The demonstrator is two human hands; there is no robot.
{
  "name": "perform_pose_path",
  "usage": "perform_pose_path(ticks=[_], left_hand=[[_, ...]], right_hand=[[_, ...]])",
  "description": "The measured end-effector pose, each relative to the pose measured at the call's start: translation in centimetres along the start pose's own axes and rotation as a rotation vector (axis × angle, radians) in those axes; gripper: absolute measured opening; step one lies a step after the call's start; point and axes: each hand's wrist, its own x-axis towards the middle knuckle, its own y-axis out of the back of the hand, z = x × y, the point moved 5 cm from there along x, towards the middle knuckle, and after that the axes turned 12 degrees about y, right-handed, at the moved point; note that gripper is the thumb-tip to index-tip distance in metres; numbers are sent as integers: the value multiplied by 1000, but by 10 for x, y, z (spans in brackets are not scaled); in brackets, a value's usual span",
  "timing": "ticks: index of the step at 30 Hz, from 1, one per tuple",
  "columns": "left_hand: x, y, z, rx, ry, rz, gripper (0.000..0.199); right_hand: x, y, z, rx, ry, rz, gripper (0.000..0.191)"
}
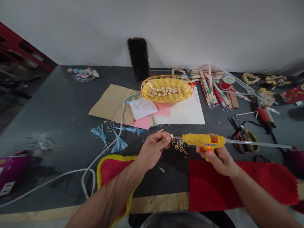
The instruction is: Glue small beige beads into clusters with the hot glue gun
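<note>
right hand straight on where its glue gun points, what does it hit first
The small pale bead pinched in the left hand's fingers comes first: the yellow hot glue gun in the right hand points at it, though depth is unclear.

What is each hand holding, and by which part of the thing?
The right hand holds a yellow hot glue gun by its grip; the left hand pinches a thin wooden stick between fingertips.

The one camera is worn on the person's head, and it looks from above the near edge of the desk [64,126], forward and down. The left hand [153,150] and right hand [217,160] are close below it, and the wall [152,25] stands farther ahead.
</note>
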Motion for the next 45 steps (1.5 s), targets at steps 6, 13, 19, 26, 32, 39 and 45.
perform_pose_path(ticks=[6,13,19,26,32,39,45], left_hand=[[1,1,-2,20,-7,-28,22],[1,1,-2,48,1,-25,26],[1,0,-2,55,12,-19,27],[1,-1,-1,64,2,-25,26],[1,0,-1,60,5,-13,25],[0,-1,0,64,-3,-22,25],[0,-1,0,71,-9,-15,27]], right_hand=[[1,-1,-2,-48,24,-46,26],[3,-1,-4,-102,48,-57,29],[6,-1,-8,-117,74,-49,28],[8,-1,-9,-152,92,-56,30],[7,-1,-11,-155,100,-60,30],[11,-1,-16,-193,119,-56,31],[13,-1,-16,-173,106,-72,32]])
